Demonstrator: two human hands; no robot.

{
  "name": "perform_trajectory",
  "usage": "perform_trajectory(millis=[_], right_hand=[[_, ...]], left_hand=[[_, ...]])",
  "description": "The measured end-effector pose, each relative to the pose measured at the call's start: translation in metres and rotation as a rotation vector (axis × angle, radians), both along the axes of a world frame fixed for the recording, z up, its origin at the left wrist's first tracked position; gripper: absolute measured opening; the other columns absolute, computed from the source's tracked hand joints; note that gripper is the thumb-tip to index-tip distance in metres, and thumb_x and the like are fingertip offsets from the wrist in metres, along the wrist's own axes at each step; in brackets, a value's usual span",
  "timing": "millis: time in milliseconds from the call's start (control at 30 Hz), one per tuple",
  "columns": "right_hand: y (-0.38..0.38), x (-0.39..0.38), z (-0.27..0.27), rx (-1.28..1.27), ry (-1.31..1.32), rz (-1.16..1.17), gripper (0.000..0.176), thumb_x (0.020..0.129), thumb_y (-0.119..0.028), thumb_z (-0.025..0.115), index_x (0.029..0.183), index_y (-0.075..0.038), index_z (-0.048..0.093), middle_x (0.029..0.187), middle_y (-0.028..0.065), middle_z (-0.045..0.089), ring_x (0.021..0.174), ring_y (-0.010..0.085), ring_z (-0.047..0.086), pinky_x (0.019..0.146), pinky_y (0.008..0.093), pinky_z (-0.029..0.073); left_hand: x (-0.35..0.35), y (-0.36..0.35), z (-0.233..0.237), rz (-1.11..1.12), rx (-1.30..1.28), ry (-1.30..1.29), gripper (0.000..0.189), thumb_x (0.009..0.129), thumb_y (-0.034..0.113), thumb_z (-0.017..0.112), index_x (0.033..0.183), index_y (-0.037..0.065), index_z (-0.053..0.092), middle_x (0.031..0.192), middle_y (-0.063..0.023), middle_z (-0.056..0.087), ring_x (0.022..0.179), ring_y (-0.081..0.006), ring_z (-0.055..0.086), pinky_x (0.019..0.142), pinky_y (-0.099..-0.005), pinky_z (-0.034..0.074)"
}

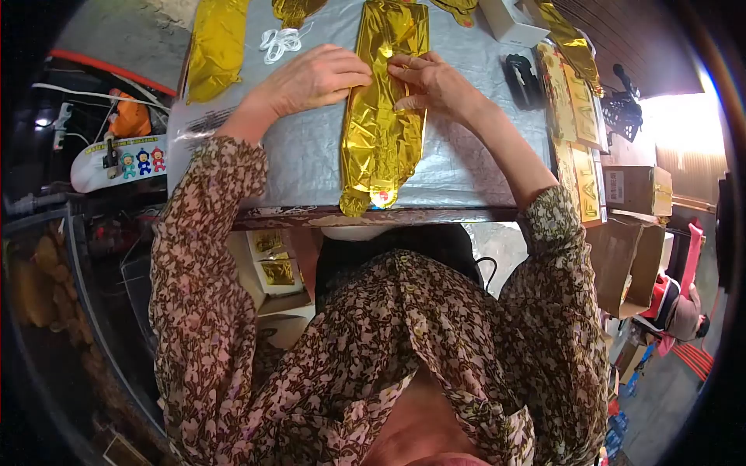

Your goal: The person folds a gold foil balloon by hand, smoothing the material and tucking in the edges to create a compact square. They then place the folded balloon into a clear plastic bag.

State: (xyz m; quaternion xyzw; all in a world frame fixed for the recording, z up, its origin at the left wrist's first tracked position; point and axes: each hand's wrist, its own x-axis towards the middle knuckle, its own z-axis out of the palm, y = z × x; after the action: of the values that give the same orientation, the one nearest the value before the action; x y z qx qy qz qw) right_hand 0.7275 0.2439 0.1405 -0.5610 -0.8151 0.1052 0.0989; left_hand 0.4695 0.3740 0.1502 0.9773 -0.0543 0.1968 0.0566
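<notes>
A flat, crinkled gold foil balloon [381, 124] lies lengthwise on the silvery table cover [303, 155], its narrow tail end near the front edge. Near that tail is a small red and white round mark. My left hand [330, 75] is closed at the balloon's left edge, fingers together and fingertips partly hidden. On the opposite side, my right hand [435, 84] rests its spread fingers over the upper right part of the foil, thumb apart from them. A small pale spot shows on the foil between the two hands.
Another gold foil piece [216, 50] lies at the table's left, beside a bundle of white string [281, 45]. A black object [522, 80], a white box [513, 22] and printed boxes [579, 109] line the right side. Cardboard boxes [628, 260] stand beyond.
</notes>
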Motion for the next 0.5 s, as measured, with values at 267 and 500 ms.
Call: perform_trajectory(millis=[267, 500], right_hand=[[0.000, -0.001, -0.005, 0.033, -0.046, -0.009, 0.073, 0.083, -0.043, 0.078, 0.143, -0.006, 0.058, 0.151, 0.0092, 0.053, 0.129, 0.0377, 0.050, 0.111, 0.0426, 0.044], [-0.017, 0.006, 0.002, 0.118, 0.304, 0.033, 0.055, 0.091, -0.018, 0.074, 0.142, -0.004, 0.059, 0.149, 0.0138, 0.055, 0.121, 0.0364, 0.058, 0.106, 0.0421, 0.049]], left_hand=[[0.015, 0.002, -0.008, 0.006, 0.056, 0.052, 0.028, 0.085, 0.009, 0.072, 0.113, 0.005, 0.071, 0.118, -0.0058, 0.072, 0.114, -0.0251, 0.067, 0.100, -0.0383, 0.054], [0.008, -0.004, -0.027, 0.104, -0.159, -0.067, 0.024, 0.088, 0.004, 0.068, 0.113, 0.002, 0.071, 0.117, -0.0116, 0.074, 0.113, -0.0294, 0.070, 0.103, -0.0398, 0.055]])
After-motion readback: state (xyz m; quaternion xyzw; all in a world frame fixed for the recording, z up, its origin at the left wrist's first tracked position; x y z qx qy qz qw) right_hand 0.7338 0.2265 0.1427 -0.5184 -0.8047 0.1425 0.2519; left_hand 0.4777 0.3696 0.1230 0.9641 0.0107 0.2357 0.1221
